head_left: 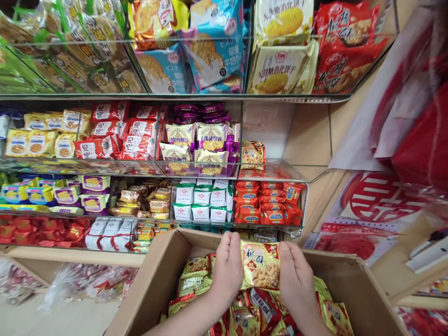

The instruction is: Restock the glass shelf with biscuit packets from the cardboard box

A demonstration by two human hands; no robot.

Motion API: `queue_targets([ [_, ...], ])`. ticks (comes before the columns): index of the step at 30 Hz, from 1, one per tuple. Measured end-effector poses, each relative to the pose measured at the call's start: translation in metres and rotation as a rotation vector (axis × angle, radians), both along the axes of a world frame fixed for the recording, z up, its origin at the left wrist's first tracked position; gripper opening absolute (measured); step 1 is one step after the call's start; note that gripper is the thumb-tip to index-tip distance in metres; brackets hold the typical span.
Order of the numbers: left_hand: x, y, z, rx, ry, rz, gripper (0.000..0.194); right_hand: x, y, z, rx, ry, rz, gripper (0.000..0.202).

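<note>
Between my two hands is a gold packet (261,265) with dark characters and a picture of biscuits, its front turned to me. My left hand (228,266) grips the packet's left edge with curled fingers. At the right edge, my right hand (297,280) holds it the same way. Both hands are above an open cardboard box (150,284) filled with similar gold packets and some red ones (264,305). Beyond the box, one small stack of like gold packets (253,155) sits in the right-hand compartment of the middle shelf.
Clear-walled shelves (210,97) of packaged snacks span the view ahead. Orange-red packets (269,205) lie below the gold stack. Red and white decorations (381,196) hang at the right. Plastic-wrapped goods (94,282) lie low at the left.
</note>
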State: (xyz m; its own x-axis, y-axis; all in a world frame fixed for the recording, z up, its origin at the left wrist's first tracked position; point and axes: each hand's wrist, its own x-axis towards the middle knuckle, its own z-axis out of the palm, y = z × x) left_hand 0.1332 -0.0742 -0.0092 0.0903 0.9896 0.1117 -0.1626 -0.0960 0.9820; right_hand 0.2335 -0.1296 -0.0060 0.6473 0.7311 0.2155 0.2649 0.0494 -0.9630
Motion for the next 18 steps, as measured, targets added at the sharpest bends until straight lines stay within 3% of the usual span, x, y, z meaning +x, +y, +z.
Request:
queue_targets([
  [3, 0.005, -0.003, -0.005, -0.154, -0.079, 0.005, 0.034, 0.002, 0.001, -0.005, 0.017, 0.146, 0.060, 0.033],
  [6, 0.004, -0.003, -0.014, -0.195, -0.086, 0.004, 0.035, 0.005, 0.003, -0.010, 0.000, 0.152, 0.107, 0.034],
  [10, -0.008, 0.002, -0.017, -0.006, 0.134, -0.059, 0.029, 0.015, 0.004, -0.015, -0.037, 0.070, 0.186, 0.037],
  [13, -0.023, 0.004, -0.005, 0.226, 0.370, -0.182, 0.024, 0.019, -0.001, -0.015, -0.085, -0.002, 0.209, 0.039],
  [15, -0.032, 0.004, 0.005, 0.298, 0.490, -0.328, 0.024, 0.016, -0.004, -0.014, -0.098, -0.041, 0.257, 0.039],
  [18, -0.041, 0.006, 0.015, 0.277, 0.688, -0.552, 0.052, 0.009, -0.008, -0.015, -0.111, -0.097, 0.298, 0.040],
])
